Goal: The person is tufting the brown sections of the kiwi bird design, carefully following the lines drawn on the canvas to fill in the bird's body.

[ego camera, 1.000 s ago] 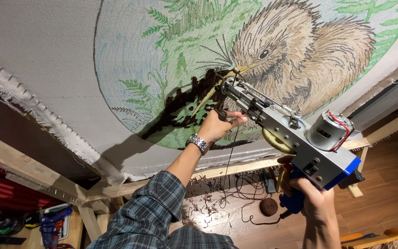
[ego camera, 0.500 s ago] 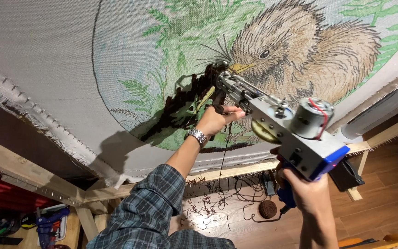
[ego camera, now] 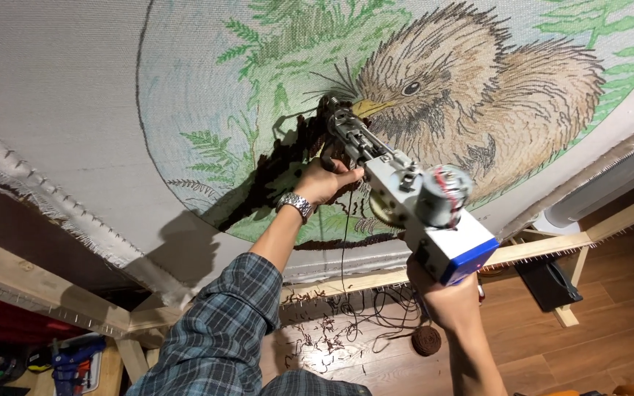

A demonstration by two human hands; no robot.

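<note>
A grey tufting gun [ego camera: 412, 194] with a blue end cap points its tip at the stretched cloth [ego camera: 60, 103], just left of the yellow beak of a brown chick design [ego camera: 471, 95]. My left hand [ego camera: 322, 181], with a metal wristwatch, grips the gun's front handle under the barrel. My right hand [ego camera: 445, 297] holds the rear grip below the blue cap. A dark brown tufted patch [ego camera: 288, 165] lies under and left of the tip. Dark yarn [ego camera: 344, 242] hangs down from the gun.
A wooden frame [ego camera: 537, 249] holds the cloth. A ball of brown yarn [ego camera: 426, 340] and yarn scraps [ego camera: 317, 337] lie on the wooden floor. A blue tool [ego camera: 75, 359] sits at lower left.
The gun and both hands have shifted left and closer to the cloth, bringing the tip up beside the chick's beak.
</note>
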